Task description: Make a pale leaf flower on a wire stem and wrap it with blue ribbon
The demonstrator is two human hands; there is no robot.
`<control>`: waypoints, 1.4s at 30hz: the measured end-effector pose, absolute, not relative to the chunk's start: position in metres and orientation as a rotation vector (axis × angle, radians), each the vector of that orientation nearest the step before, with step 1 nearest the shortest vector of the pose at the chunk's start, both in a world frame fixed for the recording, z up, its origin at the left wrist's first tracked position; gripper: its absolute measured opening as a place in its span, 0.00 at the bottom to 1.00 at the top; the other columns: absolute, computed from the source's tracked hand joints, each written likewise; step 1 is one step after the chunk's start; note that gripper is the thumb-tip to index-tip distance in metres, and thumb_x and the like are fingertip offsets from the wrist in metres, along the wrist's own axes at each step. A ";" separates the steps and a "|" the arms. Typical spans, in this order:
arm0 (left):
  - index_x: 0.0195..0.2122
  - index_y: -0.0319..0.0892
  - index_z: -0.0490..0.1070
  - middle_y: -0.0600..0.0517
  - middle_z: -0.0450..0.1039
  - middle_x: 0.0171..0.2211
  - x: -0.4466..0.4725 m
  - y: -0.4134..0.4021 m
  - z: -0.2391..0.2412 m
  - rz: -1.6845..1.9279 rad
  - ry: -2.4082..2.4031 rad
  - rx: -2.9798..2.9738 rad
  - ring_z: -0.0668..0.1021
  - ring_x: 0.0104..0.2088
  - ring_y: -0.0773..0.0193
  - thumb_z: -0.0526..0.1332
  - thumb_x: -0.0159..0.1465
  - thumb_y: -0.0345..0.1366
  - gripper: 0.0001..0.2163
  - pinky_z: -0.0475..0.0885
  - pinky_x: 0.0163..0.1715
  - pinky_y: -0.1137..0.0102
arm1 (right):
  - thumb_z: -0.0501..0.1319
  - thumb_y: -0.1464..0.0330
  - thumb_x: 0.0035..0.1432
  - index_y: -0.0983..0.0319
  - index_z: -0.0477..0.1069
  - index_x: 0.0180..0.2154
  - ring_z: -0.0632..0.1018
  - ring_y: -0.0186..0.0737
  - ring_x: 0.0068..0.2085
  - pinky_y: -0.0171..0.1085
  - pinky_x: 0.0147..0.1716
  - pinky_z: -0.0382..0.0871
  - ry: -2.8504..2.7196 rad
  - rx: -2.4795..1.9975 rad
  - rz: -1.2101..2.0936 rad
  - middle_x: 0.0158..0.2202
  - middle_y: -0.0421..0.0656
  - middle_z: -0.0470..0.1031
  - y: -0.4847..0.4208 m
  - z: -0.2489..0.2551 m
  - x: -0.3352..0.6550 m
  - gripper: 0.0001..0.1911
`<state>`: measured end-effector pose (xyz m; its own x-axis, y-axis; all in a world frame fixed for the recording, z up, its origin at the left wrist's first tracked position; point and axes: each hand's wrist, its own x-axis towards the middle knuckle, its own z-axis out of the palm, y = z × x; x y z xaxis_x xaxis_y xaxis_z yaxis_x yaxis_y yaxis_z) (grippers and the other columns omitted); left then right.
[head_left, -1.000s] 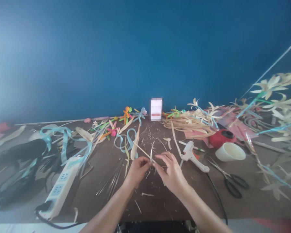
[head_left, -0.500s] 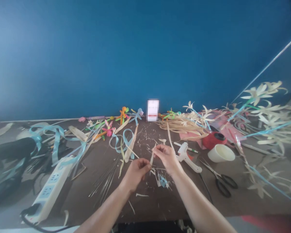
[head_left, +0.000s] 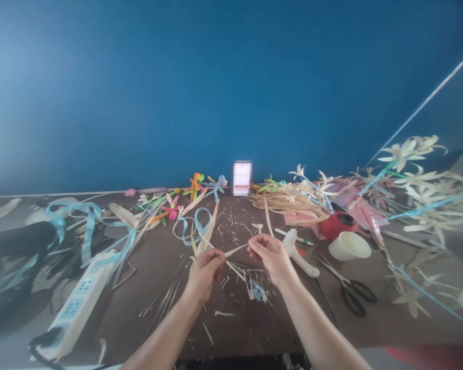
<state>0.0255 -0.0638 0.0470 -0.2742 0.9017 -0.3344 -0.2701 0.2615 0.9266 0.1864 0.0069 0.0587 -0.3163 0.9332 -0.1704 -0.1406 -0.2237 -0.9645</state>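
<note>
A thin pale strip, like dried corn husk (head_left: 236,250), stretches nearly level between my two hands above the table. One end is pinched in the closed fingers of my right hand (head_left: 269,255). At the other end, my left hand (head_left: 207,270) has its thumb and fingers pressed together on the strip. Larger pale husk pieces (head_left: 210,231) lie just beyond my left hand, beside a looped light blue ribbon (head_left: 203,222). Small trimmings and a blue scrap (head_left: 258,292) lie below the strip. A white glue gun (head_left: 299,254) rests right of my right hand.
Black-handled scissors (head_left: 355,298), a white cup (head_left: 349,246) and a red spool (head_left: 337,226) are at the right, near pale husk flowers (head_left: 405,154). Thin wires (head_left: 165,290) and a power strip (head_left: 79,303) lie left. A blurred bright screen (head_left: 242,179) stands at the wall.
My hands have moved apart, the left one shifting left. The strip, steeply tilted between my fingers before, now runs nearly level between them.
</note>
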 end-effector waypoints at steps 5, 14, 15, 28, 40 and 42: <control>0.25 0.40 0.67 0.58 0.66 0.21 0.025 -0.055 0.049 1.484 1.333 0.444 0.68 0.20 0.74 0.63 0.49 0.39 0.08 0.57 0.15 0.79 | 0.63 0.62 0.47 0.63 0.70 0.24 0.69 0.31 0.20 0.30 0.19 0.59 -1.430 -1.136 1.601 0.19 0.38 0.71 -0.012 0.050 0.194 0.10; 0.31 0.39 0.72 0.56 0.67 0.21 0.055 -0.054 0.054 1.413 1.244 0.418 0.68 0.21 0.74 0.67 0.47 0.40 0.13 0.58 0.16 0.80 | 0.62 0.59 0.48 0.63 0.65 0.24 0.66 0.28 0.15 0.28 0.15 0.55 -1.043 -1.154 1.746 0.18 0.38 0.69 -0.037 0.040 0.185 0.15; 0.32 0.39 0.72 0.57 0.67 0.21 0.057 -0.053 0.054 1.410 1.247 0.412 0.68 0.21 0.73 0.67 0.46 0.39 0.14 0.57 0.16 0.80 | 0.63 0.58 0.48 0.64 0.65 0.24 0.65 0.28 0.15 0.28 0.14 0.55 -1.020 -1.147 1.760 0.18 0.38 0.70 -0.039 0.040 0.186 0.15; 0.27 0.38 0.68 0.54 0.69 0.26 0.060 -0.055 0.061 1.343 1.051 0.377 0.68 0.22 0.76 0.65 0.50 0.35 0.08 0.57 0.14 0.82 | 0.60 0.58 0.51 0.63 0.64 0.23 0.61 0.25 0.14 0.27 0.14 0.50 -1.080 -1.080 1.920 0.18 0.37 0.68 -0.053 0.039 0.196 0.15; 0.35 0.40 0.66 0.54 0.72 0.25 0.035 -0.051 0.060 1.310 1.243 0.644 0.70 0.18 0.75 0.63 0.52 0.36 0.11 0.58 0.14 0.81 | 0.56 0.61 0.51 0.56 0.71 0.31 0.75 0.44 0.29 0.37 0.26 0.63 -2.034 -1.856 0.295 0.30 0.43 0.75 -0.026 0.043 0.356 0.08; 0.35 0.39 0.67 0.53 0.72 0.25 0.036 -0.052 0.063 1.280 1.251 0.672 0.71 0.18 0.74 0.63 0.52 0.37 0.11 0.59 0.14 0.80 | 0.55 0.61 0.49 0.57 0.71 0.32 0.75 0.49 0.33 0.41 0.29 0.65 -2.068 -2.029 0.124 0.31 0.46 0.75 -0.020 0.026 0.394 0.10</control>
<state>0.0358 -0.0516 0.0631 -0.1694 0.9380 -0.3025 -0.3237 0.2370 0.9160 0.3940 -0.0203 0.0261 -0.0059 0.9937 0.1122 0.9731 0.0315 -0.2281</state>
